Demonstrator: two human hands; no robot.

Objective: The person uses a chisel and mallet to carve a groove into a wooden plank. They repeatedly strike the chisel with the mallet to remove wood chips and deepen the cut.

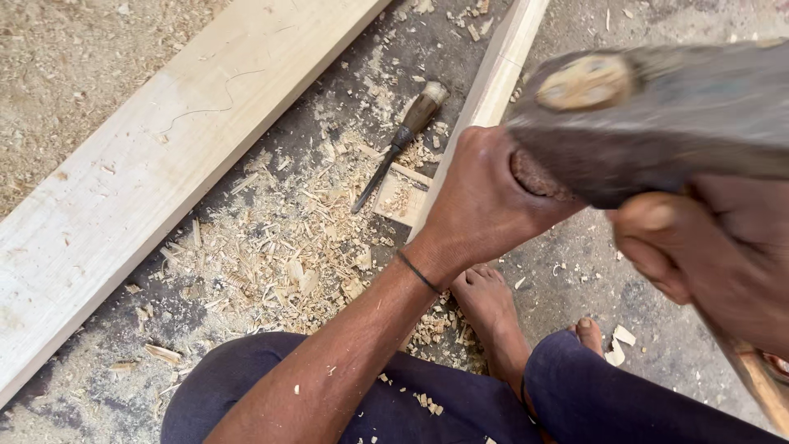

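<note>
Grey workshop floor [657, 345], dusted with sawdust and pale wood chips [271, 247], carries the scene as a person sits low over a narrow timber rail [493, 82] running toward the floor's upper right edge. Their left hand [481, 201] is closed in a fist upon that rail, apparently wrapped round a tool whose handle end [534, 174] just shows inside the grip; the blade is hidden. Their right hand [723, 255] grips the wooden handle [760, 378] of a hammer, whose dark metal head [657, 123] looms blurred above the left fist, close to the lens. A spare chisel [403, 140] lies loose on the chips just beside the rail, its tip near a small offcut block [403, 197]. A broad pale plank [164, 173] crosses the floor's left side diagonally, well apart from the hands. Bare feet [493, 316] rest by the rail, dark trousers [378, 403] flecked with shavings. Judging by its bulk, the hammer is heavy and stiff, best held well down the handle; the rail looks rigid and firm underfoot. Open room lies to the right of the rail; the plank and the chip pile hem the left.
</note>
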